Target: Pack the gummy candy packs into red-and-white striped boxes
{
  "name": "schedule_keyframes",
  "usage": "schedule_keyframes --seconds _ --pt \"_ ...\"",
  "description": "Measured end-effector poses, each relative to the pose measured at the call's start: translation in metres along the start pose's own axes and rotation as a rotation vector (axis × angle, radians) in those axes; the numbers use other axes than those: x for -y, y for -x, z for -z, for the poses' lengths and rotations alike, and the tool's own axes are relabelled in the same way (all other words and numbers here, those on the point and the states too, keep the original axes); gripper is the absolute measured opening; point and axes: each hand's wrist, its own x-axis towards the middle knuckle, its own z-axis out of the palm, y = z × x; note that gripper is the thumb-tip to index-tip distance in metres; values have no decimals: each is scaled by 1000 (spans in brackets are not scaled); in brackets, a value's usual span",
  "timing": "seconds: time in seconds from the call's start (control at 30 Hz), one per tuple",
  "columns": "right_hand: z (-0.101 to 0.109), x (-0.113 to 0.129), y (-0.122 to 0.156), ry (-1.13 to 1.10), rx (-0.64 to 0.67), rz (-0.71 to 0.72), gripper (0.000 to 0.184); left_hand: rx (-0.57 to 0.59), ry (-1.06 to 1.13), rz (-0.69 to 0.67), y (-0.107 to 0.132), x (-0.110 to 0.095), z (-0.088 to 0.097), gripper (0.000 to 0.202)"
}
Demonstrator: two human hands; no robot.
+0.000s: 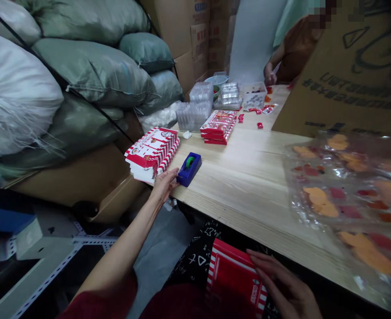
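Note:
My left hand (164, 184) reaches to the near left edge of the table. Its fingertips are pinched together against the front end of a blue tape dispenser (193, 170), which carries a green-cored roll (189, 161). Any tape between those fingers is too small to make out. On my lap lies a flat red box (233, 283) with red-and-white striped edges. My right hand (282, 283) holds it by its right side, fingers over the top edge and thumb out of sight. Just beyond my left hand is a stack of striped red-and-white cartons (154, 150).
Another pile of red boxes (218, 126), clear plastic trays (195, 106) and small red packets (260, 126) stand farther back. Bagged orange pieces (320, 201) cover the table's right side beside a large cardboard box (345, 84). Another person's hand (270, 77) is across the table. Stuffed sacks (95, 71) line the left.

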Motion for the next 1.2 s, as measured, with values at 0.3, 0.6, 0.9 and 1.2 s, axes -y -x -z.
schedule_keyframes --seconds 0.3,0.6,0.9,1.2 --pt "-6 26 -3 112 37 -53 13 -152 -199 -178 34 30 6 20" --pt "-26 43 -12 67 -186 8 13 230 -43 10 200 -7 -58 17" --pt "-46 44 -1 122 -243 54 22 222 216 244 232 6 -96 54" --pt "-33 41 -10 176 -86 174 54 261 -79 162 221 17 -86 59"
